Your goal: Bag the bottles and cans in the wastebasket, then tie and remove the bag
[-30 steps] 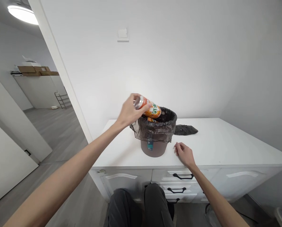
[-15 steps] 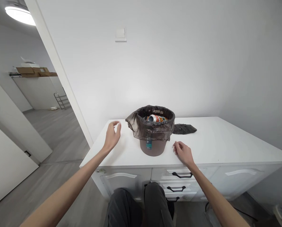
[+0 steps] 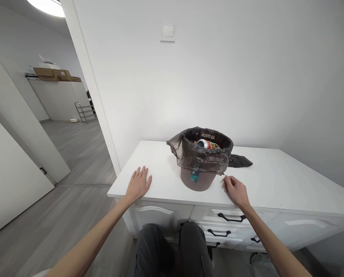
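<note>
A small brown waste bin [image 3: 196, 181] lined with a dark plastic bag [image 3: 206, 156] stands on a white cabinet top [image 3: 275, 184]. An orange drink can [image 3: 206, 144] lies inside the bag near the rim. My left hand [image 3: 138, 184] lies flat and open on the cabinet top, left of the bin, holding nothing. My right hand [image 3: 235, 190] rests on the top just right of the bin's base, fingers loosely curled, with nothing in it.
A folded dark bag [image 3: 240, 161] lies behind the bin to the right. Drawers with black handles [image 3: 228, 219] sit under the top. A wall switch [image 3: 168, 32] is above. An open doorway [image 3: 70, 127] on the left leads to a grey-floored room.
My left hand let the orange can drop into the bin, then pulled back left and came down flat on the cabinet top. The right hand stayed beside the bin.
</note>
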`<state>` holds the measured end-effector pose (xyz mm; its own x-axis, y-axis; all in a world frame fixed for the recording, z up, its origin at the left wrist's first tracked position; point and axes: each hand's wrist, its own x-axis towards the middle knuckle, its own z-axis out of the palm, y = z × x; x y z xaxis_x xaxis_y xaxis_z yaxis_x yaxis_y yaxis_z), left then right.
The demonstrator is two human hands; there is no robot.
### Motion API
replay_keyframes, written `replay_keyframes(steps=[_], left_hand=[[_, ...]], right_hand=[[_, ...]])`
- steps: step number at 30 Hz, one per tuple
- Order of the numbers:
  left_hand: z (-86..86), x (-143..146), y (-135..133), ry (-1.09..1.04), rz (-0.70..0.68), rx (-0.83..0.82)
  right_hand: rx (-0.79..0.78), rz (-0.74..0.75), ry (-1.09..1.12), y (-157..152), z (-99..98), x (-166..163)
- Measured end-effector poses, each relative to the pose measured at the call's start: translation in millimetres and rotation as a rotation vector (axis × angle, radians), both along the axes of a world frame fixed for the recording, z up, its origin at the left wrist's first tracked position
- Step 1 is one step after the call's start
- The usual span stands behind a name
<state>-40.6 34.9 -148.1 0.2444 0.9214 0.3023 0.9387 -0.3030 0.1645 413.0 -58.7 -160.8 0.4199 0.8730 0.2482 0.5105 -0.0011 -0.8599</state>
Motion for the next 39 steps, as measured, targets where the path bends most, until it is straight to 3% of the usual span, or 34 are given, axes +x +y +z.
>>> replay_keyframes(steps=[24, 35, 39], left_hand=[[-17.0, -1.0, 3.7, 0.077, -0.001, 0.074], [-3.0, -0.3, -0.7, 0.102, -0.006, 0.017], [-2.0, 1.1, -0.3, 0.093, -0.002, 0.018]], right_hand=[[-0.027, 0.003, -0.013, 6.8, -19.6, 12.8], [-0.020, 0.062, -0.026, 6.7, -11.4, 7.3], [-0.002, 0.089, 0.077, 6.7, -8.4, 6.9]])
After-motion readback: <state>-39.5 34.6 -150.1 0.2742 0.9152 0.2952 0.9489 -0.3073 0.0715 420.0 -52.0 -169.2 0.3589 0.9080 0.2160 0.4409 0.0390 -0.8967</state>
